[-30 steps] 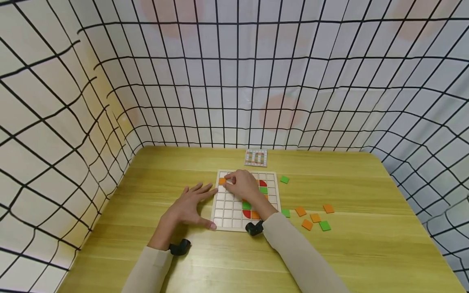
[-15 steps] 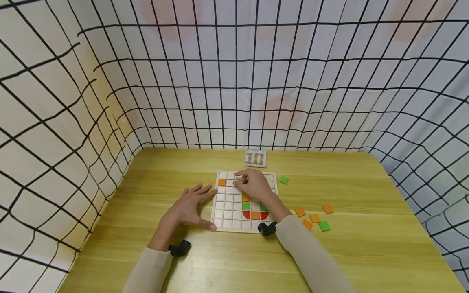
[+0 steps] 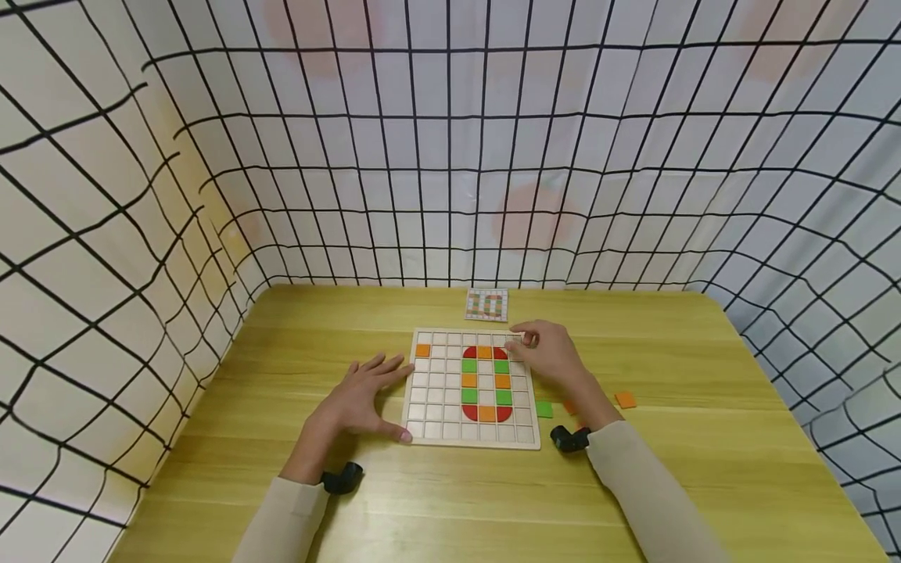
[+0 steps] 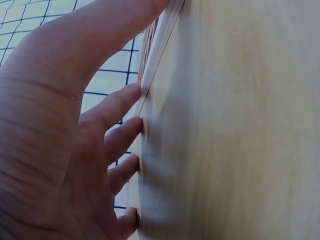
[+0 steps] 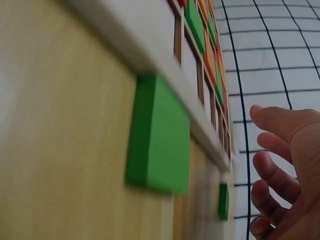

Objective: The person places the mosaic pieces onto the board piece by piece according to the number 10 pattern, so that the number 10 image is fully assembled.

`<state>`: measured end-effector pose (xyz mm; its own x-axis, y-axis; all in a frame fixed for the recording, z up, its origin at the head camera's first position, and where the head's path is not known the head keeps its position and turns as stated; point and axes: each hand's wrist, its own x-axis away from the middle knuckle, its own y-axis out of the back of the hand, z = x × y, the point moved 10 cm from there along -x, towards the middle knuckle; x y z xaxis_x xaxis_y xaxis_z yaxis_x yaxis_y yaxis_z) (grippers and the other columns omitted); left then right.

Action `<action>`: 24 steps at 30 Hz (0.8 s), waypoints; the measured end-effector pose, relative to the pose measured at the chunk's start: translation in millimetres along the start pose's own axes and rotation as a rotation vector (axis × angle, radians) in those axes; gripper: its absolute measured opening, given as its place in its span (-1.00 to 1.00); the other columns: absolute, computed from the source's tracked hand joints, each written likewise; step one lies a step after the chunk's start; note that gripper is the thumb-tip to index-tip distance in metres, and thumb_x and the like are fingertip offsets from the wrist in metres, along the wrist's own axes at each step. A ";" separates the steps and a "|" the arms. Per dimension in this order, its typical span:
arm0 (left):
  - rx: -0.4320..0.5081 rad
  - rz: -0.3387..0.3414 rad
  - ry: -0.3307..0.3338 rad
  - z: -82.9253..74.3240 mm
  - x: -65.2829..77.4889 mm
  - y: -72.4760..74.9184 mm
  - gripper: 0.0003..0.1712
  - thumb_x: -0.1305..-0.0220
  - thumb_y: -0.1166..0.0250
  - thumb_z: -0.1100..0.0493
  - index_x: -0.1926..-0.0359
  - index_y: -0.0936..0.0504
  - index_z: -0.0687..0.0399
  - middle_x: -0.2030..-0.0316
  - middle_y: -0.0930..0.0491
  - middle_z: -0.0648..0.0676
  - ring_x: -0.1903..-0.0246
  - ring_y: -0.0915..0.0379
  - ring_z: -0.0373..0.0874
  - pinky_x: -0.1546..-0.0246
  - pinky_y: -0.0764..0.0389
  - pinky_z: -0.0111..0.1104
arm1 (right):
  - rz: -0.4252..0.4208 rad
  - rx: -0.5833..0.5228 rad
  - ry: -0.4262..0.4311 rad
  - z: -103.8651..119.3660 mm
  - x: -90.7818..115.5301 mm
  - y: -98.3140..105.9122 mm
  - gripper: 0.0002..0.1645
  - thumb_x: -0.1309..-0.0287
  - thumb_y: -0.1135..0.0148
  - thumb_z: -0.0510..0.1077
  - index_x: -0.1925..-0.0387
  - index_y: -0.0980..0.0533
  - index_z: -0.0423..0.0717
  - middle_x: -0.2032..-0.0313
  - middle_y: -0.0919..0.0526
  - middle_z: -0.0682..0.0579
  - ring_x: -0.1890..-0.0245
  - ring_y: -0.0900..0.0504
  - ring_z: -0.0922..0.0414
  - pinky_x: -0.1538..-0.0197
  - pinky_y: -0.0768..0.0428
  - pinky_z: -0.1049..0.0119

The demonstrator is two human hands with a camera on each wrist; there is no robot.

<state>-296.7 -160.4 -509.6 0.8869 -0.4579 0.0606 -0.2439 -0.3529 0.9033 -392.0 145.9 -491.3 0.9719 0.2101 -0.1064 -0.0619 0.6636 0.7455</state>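
Lying flat, pale gridded board (image 3: 437, 412).

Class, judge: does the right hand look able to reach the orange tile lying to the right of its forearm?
Probably yes: the right hand appears empty, and the orange tile lies uncovered on the wooden table, no obstacle visible between them.

A passage to the grid board (image 3: 436, 399) runs over its near edge, between the left sleeve (image 3: 285, 524) and the right sleeve (image 3: 651, 493). The left hand (image 3: 362, 397) obstructs the board's left edge; the right hand (image 3: 552, 352) obstructs the far right corner. A green tile (image 3: 544, 409) lies alongside the right edge, and black mesh (image 3: 449, 117) closes the rear.
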 end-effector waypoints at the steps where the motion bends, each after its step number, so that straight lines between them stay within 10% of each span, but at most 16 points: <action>1: 0.002 0.002 0.000 0.1 0.2 -0.3 0.41 0.32 -0.54 -0.61 -0.58 -0.26 -0.27 -0.62 -0.10 0.03 -0.62 0.14 0.25 -0.49 0.16 0.42 | -0.003 0.004 -0.010 -5.5 1.7 3.5 -0.50 -0.27 -0.42 0.14 -0.14 -0.68 0.01 0.33 -0.57 0.05 0.35 -0.44 0.06 0.31 -0.38 0.23; 24: 0.014 -0.002 -0.014 -1.9 1.8 1.8 0.39 0.30 -0.54 -0.59 -0.58 -0.27 -0.24 -0.61 -0.12 0.07 -0.61 0.11 0.27 -0.46 0.14 0.46 | 0.018 0.073 -0.039 -64.7 20.9 30.6 -0.50 -0.30 -0.40 0.07 -0.15 -0.67 -0.12 0.24 -0.60 -0.04 0.27 -0.47 0.05 0.17 -0.45 0.18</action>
<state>-294.8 -160.4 -507.0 0.8819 -0.4685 0.0525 -0.2473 -0.3649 0.8976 -388.3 217.1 -513.2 0.9789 0.1928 -0.0677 -0.0644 0.6053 0.7934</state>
